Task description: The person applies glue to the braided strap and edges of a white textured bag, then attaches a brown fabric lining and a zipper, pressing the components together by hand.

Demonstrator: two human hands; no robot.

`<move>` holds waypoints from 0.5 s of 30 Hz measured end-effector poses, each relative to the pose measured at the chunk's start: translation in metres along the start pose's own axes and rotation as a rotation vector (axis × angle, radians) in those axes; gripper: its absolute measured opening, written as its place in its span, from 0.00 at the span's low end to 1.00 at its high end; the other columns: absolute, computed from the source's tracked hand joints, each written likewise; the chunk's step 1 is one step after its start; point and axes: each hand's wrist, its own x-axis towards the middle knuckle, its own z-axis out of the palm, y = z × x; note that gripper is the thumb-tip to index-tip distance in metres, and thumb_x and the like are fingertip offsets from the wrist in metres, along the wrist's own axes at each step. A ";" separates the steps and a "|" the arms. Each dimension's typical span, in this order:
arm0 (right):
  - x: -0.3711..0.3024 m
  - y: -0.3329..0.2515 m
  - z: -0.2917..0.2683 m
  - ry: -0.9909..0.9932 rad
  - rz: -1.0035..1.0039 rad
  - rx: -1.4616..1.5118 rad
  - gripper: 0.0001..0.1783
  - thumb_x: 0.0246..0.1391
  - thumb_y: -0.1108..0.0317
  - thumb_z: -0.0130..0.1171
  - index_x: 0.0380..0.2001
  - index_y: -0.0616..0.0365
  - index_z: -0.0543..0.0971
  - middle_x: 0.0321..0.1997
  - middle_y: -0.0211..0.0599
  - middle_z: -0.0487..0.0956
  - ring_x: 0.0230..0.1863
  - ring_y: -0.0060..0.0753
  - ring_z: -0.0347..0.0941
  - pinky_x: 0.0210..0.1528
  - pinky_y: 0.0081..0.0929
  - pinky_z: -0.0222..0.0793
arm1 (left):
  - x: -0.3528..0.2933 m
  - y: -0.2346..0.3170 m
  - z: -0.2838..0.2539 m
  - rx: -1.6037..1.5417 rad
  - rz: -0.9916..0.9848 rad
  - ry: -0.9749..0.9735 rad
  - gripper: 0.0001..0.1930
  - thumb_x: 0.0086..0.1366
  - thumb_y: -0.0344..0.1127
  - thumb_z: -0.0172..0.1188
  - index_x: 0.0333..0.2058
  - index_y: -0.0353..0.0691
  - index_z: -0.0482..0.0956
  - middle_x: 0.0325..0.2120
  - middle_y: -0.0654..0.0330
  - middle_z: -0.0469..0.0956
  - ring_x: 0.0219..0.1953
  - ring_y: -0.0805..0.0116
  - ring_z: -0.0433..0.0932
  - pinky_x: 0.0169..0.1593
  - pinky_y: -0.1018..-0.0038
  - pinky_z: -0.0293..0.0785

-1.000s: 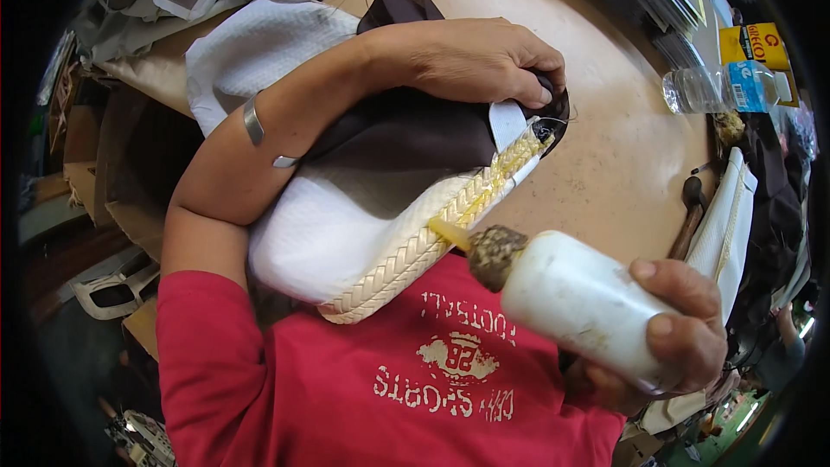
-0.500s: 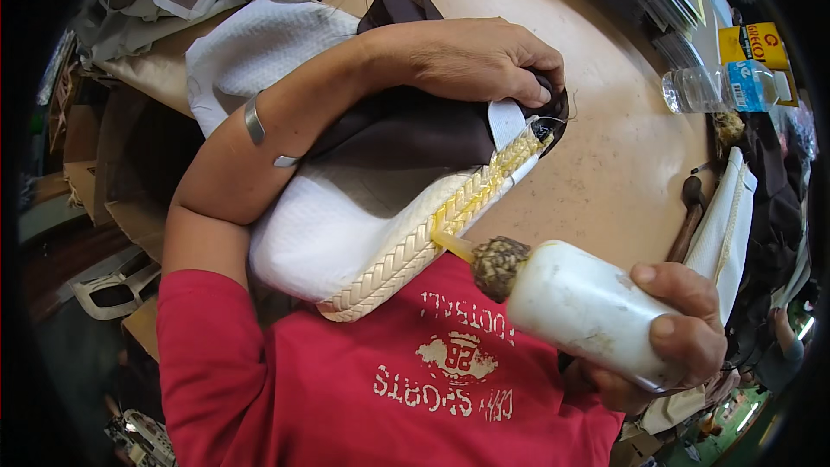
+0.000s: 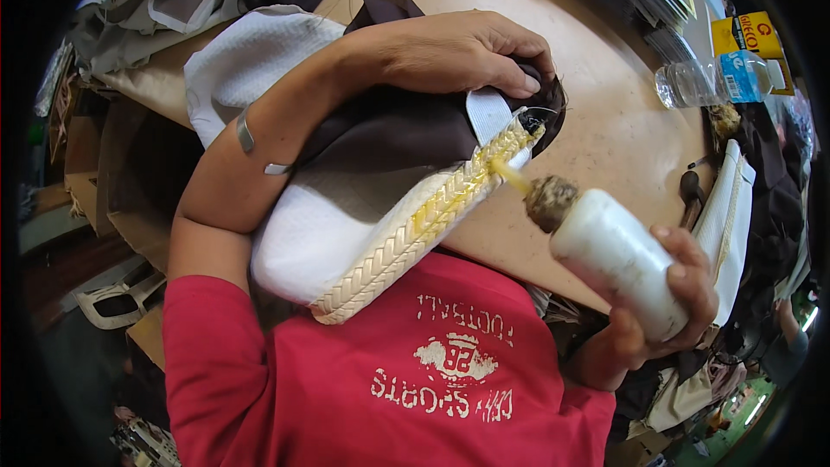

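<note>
My left hand (image 3: 484, 47) pinches gathered dark brown cloth (image 3: 389, 130) at the far end of a white textured fabric piece (image 3: 298, 238). That forearm lies across the piece. A cream braided strip (image 3: 367, 272) runs along its near edge, with wet yellow glue smeared over the upper half. A white elastic-like tab (image 3: 488, 117) sticks up beside the strip's far end. In my right hand (image 3: 683, 294) is a white squeeze bottle (image 3: 609, 251), tilted, its neck crusted brown. Its yellowish nozzle touches or nearly touches the strip close to the far end.
A tan worktable (image 3: 605, 156) spreads beyond the piece. To the right lie a clear plastic bottle (image 3: 700, 82), a yellow box (image 3: 752, 35), a dark-handled tool (image 3: 690, 190) and a white strip-like piece (image 3: 726, 225). Grey cloth (image 3: 186, 0) is heaped at the far left.
My right hand has moved the bottle up along the braided strip, away from me, toward the far end. More of the strip is glossy with yellow glue. My left hand has shifted slightly left.
</note>
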 end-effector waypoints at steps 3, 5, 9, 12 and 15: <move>-0.002 -0.002 -0.011 -0.120 -0.083 0.060 0.27 0.33 0.61 0.62 0.38 0.58 0.64 0.30 0.58 0.70 0.26 0.38 0.71 0.24 0.24 0.71 | 0.003 0.003 -0.001 -0.031 -0.006 -0.016 0.12 0.56 0.33 0.49 0.38 0.34 0.68 0.33 0.66 0.69 0.37 0.81 0.65 0.44 0.84 0.59; -0.003 -0.004 -0.010 -0.083 -0.056 0.061 0.27 0.32 0.62 0.63 0.37 0.58 0.64 0.30 0.58 0.70 0.27 0.38 0.71 0.25 0.24 0.71 | 0.002 0.002 -0.001 -0.021 -0.010 -0.007 0.12 0.56 0.33 0.49 0.38 0.34 0.68 0.33 0.66 0.69 0.37 0.81 0.64 0.44 0.84 0.60; -0.007 -0.012 -0.006 -0.094 -0.034 0.141 0.28 0.30 0.62 0.65 0.36 0.56 0.64 0.29 0.57 0.71 0.24 0.36 0.71 0.22 0.21 0.69 | 0.002 0.004 -0.001 -0.002 -0.012 0.004 0.12 0.56 0.33 0.49 0.38 0.34 0.68 0.32 0.67 0.69 0.36 0.82 0.64 0.43 0.84 0.60; -0.010 -0.013 0.004 -0.028 -0.039 0.167 0.27 0.28 0.62 0.66 0.34 0.55 0.65 0.27 0.56 0.71 0.21 0.33 0.70 0.18 0.18 0.67 | 0.001 0.001 -0.002 0.035 -0.012 0.013 0.12 0.56 0.33 0.49 0.38 0.34 0.68 0.32 0.66 0.69 0.36 0.82 0.64 0.43 0.85 0.60; -0.009 -0.015 -0.001 -0.037 -0.059 0.144 0.27 0.30 0.59 0.64 0.34 0.55 0.65 0.30 0.56 0.70 0.24 0.34 0.69 0.20 0.19 0.66 | 0.004 0.005 -0.002 0.010 0.000 -0.009 0.12 0.56 0.33 0.49 0.38 0.34 0.68 0.32 0.66 0.69 0.36 0.82 0.64 0.42 0.85 0.60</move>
